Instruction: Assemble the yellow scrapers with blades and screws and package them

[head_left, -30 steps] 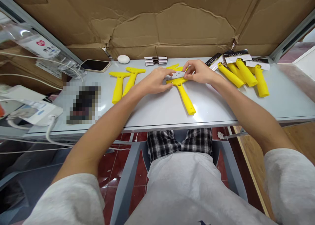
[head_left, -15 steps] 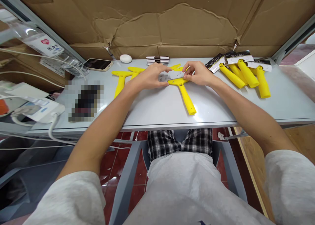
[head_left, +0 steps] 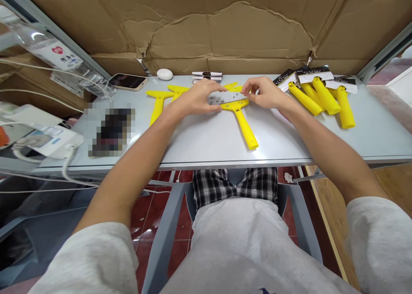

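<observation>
With the scraper handle [head_left: 242, 120] as our clock's centre and twelve at the far side of the desk [head_left: 199, 143], we see a bright yellow plastic T lying flat, its smooth grip pointing to five o'clock. Along the far side of its head a thin grey metal blade [head_left: 230, 97] runs roughly from nine to three, dotted with small marks; whether these are holes or screws, we cannot make out.

Our left hand [head_left: 201, 98] comes in from nine o'clock, thumb and fingers spread in a wide curve about the blade's end there, the thumb tip just beside the yellow head. Our right hand [head_left: 264, 92] is at the other end, toward two o'clock, with thumb and fingertips only a narrow gap apart; we cannot tell whether they pinch the metal.

Toward three, well apart from the blade, yellow scrapers [head_left: 326, 96] lie in a pile, their heads inside black-and-white card sleeves [head_left: 315, 74] and their grips sticking out. Other yellow handles [head_left: 157, 109] lie at nine, partly hidden by our left arm [head_left: 141, 156]. Far off toward ten, beyond a phone [head_left: 128, 82], is a clear labelled bottle [head_left: 56, 49]; how full it is, we cannot tell.
</observation>
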Motion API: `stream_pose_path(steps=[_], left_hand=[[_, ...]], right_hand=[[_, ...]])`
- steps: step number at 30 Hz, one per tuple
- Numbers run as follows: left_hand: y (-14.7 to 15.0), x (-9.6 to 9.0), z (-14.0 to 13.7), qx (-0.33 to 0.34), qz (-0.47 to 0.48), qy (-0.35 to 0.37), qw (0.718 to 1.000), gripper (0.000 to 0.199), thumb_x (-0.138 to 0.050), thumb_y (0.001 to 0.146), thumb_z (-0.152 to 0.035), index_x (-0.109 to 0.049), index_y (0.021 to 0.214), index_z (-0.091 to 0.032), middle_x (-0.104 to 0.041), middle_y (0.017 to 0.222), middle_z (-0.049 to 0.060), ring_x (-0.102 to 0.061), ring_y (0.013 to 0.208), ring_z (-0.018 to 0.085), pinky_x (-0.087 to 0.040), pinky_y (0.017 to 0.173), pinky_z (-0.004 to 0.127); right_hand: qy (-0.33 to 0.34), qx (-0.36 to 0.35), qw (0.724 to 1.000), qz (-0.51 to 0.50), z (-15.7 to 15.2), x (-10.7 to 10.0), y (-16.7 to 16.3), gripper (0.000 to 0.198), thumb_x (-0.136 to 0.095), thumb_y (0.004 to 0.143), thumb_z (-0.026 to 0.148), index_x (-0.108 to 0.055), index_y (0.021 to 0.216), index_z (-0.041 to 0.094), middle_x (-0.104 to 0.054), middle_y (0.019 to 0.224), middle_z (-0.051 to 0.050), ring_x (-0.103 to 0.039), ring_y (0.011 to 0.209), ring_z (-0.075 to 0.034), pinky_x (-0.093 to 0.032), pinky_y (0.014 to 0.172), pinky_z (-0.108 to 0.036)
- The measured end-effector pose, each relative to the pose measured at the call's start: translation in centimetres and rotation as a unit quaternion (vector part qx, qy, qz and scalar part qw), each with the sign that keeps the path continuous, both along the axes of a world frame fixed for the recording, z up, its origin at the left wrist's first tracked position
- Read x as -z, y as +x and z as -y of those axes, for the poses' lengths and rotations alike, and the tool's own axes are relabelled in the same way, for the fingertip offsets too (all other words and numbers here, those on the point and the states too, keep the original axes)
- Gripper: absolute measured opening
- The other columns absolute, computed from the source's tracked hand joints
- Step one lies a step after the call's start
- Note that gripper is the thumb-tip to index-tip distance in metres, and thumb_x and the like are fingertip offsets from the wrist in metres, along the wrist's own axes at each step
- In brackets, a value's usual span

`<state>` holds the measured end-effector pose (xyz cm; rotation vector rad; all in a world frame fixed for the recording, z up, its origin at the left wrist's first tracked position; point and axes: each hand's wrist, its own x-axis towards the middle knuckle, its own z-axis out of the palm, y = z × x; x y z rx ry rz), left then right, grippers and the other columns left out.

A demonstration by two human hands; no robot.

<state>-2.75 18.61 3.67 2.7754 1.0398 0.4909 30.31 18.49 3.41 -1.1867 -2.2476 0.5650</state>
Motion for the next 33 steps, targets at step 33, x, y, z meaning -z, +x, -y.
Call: stream_pose_path(steps=[33], left_hand=[[0.71, -0.05, 0.69, -0.010, -0.015, -0.014, 1.000, 0.070, -0.076, 0.100, -0.056, -0.077, 0.162, -0.024, -0.077, 0.164, 0.017, -0.065, 0.156, 0.046, -0.046, 0.136, 0.065]], right_hand=[[0.039, -0.046, 0.994, 0.095, 0.82, -0.63, 0.59, 0.046, -0.062, 0.091, 0.020, -0.098, 0.120, 0.023, -0.081, 0.140, -0.009, -0.075, 0.120, -0.025, -0.058, 0.124, -0.041]])
